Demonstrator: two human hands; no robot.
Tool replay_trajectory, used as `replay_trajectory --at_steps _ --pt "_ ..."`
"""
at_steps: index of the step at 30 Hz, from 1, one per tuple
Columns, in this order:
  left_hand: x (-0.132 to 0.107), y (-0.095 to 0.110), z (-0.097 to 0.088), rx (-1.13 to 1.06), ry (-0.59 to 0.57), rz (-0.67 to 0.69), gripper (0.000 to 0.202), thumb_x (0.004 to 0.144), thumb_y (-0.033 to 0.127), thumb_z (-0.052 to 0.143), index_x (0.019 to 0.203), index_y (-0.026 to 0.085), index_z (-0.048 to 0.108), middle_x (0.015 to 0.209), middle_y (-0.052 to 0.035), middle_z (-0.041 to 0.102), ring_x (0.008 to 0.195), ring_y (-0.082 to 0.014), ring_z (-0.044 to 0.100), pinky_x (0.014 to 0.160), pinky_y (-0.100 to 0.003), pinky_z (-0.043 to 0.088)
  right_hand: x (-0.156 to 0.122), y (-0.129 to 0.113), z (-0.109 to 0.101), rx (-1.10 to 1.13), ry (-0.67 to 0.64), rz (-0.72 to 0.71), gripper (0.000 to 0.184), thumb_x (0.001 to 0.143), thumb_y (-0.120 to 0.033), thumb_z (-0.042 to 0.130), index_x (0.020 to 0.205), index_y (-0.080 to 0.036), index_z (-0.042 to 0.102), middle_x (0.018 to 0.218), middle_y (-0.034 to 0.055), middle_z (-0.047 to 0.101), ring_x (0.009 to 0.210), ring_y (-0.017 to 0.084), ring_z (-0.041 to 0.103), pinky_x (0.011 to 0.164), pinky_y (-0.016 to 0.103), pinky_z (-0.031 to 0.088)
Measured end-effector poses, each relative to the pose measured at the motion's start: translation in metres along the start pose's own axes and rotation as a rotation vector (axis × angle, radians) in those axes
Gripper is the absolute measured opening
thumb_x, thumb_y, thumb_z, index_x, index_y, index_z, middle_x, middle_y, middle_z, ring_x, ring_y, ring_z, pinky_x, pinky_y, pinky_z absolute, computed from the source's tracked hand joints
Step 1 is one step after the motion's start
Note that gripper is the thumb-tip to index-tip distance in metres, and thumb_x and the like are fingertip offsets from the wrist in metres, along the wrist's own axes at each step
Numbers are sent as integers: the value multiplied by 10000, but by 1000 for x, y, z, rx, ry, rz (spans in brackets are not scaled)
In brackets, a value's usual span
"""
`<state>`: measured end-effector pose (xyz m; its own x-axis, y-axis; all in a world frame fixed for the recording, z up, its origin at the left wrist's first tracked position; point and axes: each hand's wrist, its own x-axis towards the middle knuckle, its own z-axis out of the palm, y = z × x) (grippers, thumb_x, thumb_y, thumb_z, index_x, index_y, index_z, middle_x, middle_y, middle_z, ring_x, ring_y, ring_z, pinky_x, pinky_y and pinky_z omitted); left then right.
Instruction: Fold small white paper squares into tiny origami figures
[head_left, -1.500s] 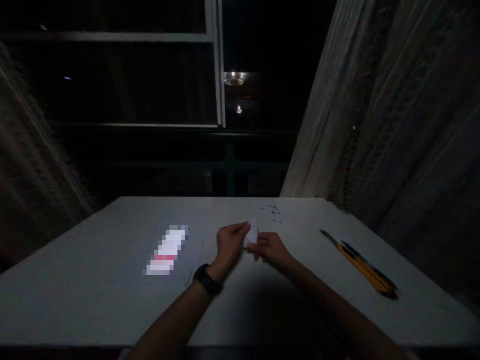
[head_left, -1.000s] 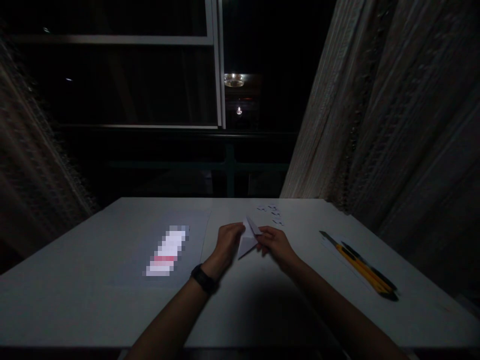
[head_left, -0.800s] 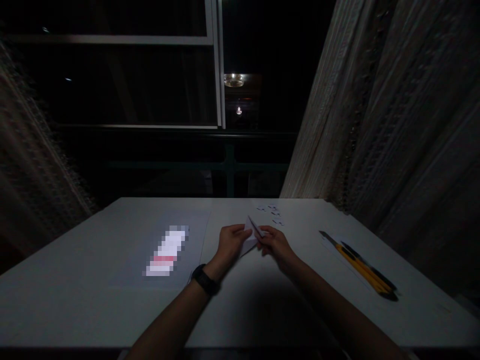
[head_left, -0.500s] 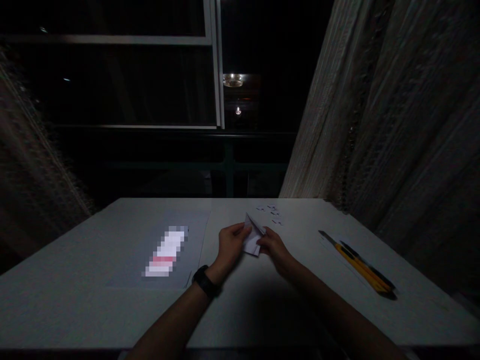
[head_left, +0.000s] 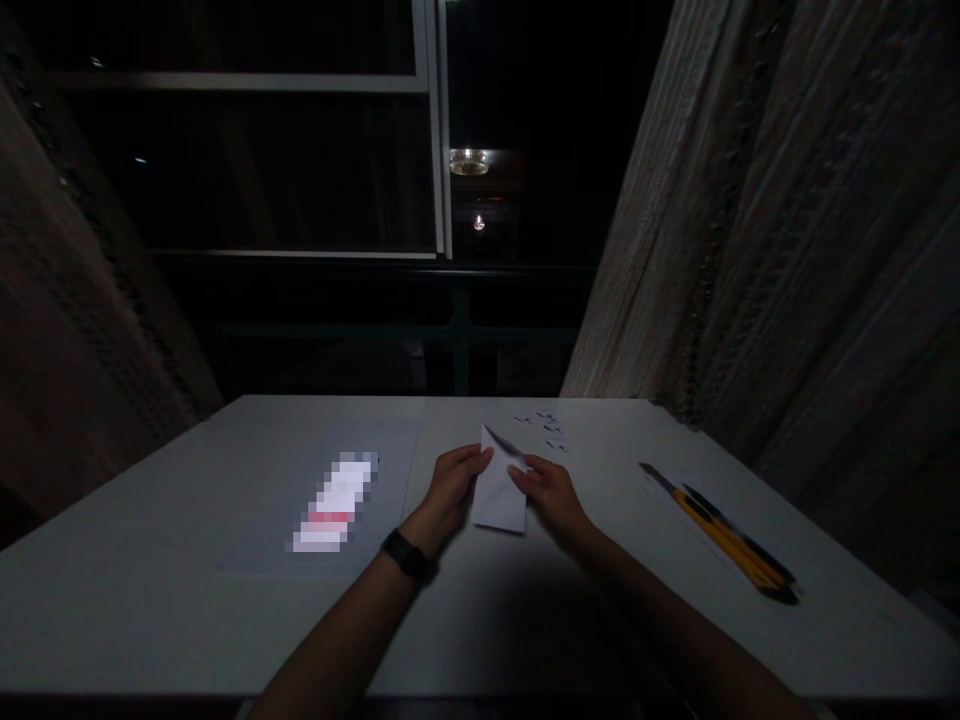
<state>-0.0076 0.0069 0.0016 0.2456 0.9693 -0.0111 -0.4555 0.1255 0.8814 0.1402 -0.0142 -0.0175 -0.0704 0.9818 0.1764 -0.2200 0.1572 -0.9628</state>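
Note:
A folded piece of white paper is held between my two hands, above the middle of the table. Its upper edge slants down to the right and shows a fold. My left hand pinches the paper's left edge near the top, thumb on the front face. On the opposite edge my right hand grips it, with its thumb pressed on the front. The fingers behind the paper are partly hidden. A dark watch is on my left wrist.
On the white table, a paper sheet with a bright, pixelated screen lies at left. Several small marked paper bits lie beyond my hands. A yellow utility knife and a dark pen lie at right. Curtains flank the window.
The paper has turned to show a flatter, longer front face, its lower edge now nearer to me. Both hands have shifted slightly, and my right thumb now lies on the front.

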Motion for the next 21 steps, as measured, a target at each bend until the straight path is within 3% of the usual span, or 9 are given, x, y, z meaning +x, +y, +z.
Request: replay_trajectory --at_steps 5,9,12,16,21 --pt "-1 -4 -1 68 -28 46 311 621 317 711 817 82 655 720 -84 660 595 -136 590 582 -246 459 0 2 1 -2 113 -36 493 626 -388 698 1050 -151 621 788 64 710 707 228 645 681 371 499" --pt "0 -5 2 61 124 106 411 598 347 723 920 124 597 699 -51 653 591 -135 595 539 -235 449 -4 1 1 -161 177 -131 404 688 -369 631 1048 -186 639 956 58 690 828 237 630 747 377 493" --pt "1 -4 6 58 179 188 369 637 420 674 867 155 561 673 -10 632 557 -113 582 498 -208 428 -8 0 0 -422 222 -263 326 745 -317 564 1041 -209 647 994 44 680 883 239 618 804 372 476" --pt "0 -3 10 210 172 267 335 639 435 665 768 135 590 641 -13 630 555 -110 579 508 -204 432 -12 2 0 -750 139 -388 364 789 -217 486 1139 -250 581 995 35 679 838 225 640 794 358 484" --pt "-1 -6 5 322 198 299 393 605 324 713 934 119 655 877 -95 688 736 -186 630 631 -264 481 -14 5 5 -916 58 -507 422 819 -192 440 1234 -250 487 1238 24 531 1088 214 538 953 370 404"
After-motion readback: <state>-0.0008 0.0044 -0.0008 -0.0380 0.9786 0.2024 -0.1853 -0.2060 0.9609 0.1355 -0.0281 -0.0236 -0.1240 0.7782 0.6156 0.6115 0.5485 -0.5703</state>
